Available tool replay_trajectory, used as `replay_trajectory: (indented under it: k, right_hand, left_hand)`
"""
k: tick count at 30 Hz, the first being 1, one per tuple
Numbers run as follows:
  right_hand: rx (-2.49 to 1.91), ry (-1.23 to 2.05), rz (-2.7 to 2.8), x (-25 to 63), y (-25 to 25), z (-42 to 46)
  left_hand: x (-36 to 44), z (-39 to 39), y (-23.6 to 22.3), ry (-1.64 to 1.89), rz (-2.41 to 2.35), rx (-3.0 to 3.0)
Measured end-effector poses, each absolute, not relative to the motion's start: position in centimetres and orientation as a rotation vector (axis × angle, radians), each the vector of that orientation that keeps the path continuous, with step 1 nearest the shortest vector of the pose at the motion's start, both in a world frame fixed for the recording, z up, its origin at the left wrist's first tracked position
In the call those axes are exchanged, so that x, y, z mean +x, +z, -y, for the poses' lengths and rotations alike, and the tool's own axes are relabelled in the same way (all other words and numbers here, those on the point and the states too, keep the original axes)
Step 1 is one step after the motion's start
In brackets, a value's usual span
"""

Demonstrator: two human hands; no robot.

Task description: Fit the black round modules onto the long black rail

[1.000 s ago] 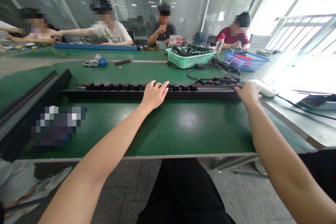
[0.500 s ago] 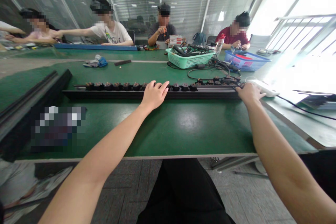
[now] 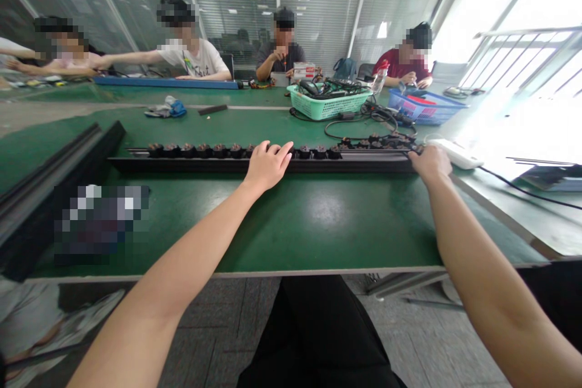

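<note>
A long black metal channel [image 3: 204,165] lies crosswise on the table, with a row of round black socket modules [image 3: 220,150] set along it. My left hand [image 3: 268,165] lies over its middle, fingers curled across the modules and the thumb on the near side; the modules underneath are hidden. At the channel's right end my right hand [image 3: 431,162] is closed around the end, its fingertips mostly out of sight. More loose black modules [image 3: 375,143] lie just behind the channel, near my right hand.
Another long black channel [image 3: 59,188] slants along the left side. Behind are a green basket [image 3: 327,107] of cables, a blue basket [image 3: 430,110] and a crumpled cloth [image 3: 166,108]. A white power strip [image 3: 459,154] lies right of my right hand. Co-workers [image 3: 193,51] sit opposite.
My right hand has drawn its spread fingers in at the channel's end. My left hand and the channel are practically where they were.
</note>
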State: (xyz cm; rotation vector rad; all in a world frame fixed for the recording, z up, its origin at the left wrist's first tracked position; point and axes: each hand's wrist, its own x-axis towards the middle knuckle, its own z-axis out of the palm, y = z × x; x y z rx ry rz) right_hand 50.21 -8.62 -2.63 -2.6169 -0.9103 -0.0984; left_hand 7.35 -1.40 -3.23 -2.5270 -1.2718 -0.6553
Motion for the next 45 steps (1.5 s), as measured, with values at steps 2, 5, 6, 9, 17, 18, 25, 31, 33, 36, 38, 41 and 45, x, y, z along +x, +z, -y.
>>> replay_trajectory:
  k: [2, 5, 6, 9, 17, 18, 25, 31, 33, 36, 38, 41, 45]
  right_hand:
    - [-2.618, -0.106, 0.910, 50.2, -2.7, 8.7]
    - [-2.614, -0.101, 0.905, 50.2, -2.6, 8.7]
    - [-2.614, -0.097, 0.899, 50.2, -2.6, 8.7]
    - [-2.616, -0.083, 0.889, 50.2, -2.5, 8.8]
    - [-2.598, -0.097, 0.918, 50.8, -2.8, 8.6]
    - [-2.592, -0.103, 0.929, 51.0, -2.9, 8.6]
    - [-2.569, -0.124, 0.986, 51.9, -3.3, 8.2]
    - [-2.575, -0.131, 0.989, 52.3, -3.3, 8.1]
    - [-2.582, -0.125, 0.989, 52.4, -3.3, 8.0]
    - [-2.591, -0.102, 0.983, 52.5, -3.3, 7.9]
    - [-2.591, -0.092, 0.976, 52.6, -3.3, 7.9]
    - [-2.580, -0.096, 0.969, 52.7, -3.4, 7.9]
    - [-2.544, -0.125, 0.934, 52.9, -3.7, 8.0]
  left_hand:
    - [7.3, 1.4, -3.3, -0.662, 1.273, -2.530]
    - [7.3, 1.3, -3.3, -0.680, 1.268, -2.530]
    - [7.3, 1.2, -3.4, -0.683, 1.267, -2.532]
    - [7.3, 1.3, -3.3, -0.673, 1.271, -2.531]
    - [7.4, 1.3, -3.3, -0.675, 1.265, -2.525]
    - [7.3, 1.3, -3.3, -0.682, 1.261, -2.523]
    - [7.3, 1.3, -3.4, -0.679, 1.266, -2.528]
    - [7.3, 1.4, -3.3, -0.659, 1.270, -2.522]
    - [7.3, 1.4, -3.3, -0.663, 1.267, -2.523]
    - [7.3, 1.3, -3.3, -0.683, 1.261, -2.524]
    - [7.3, 1.3, -3.3, -0.690, 1.268, -2.527]
    - [7.4, 1.4, -3.3, -0.683, 1.283, -2.530]
    - [7.4, 1.5, -3.2, -0.643, 1.285, -2.521]
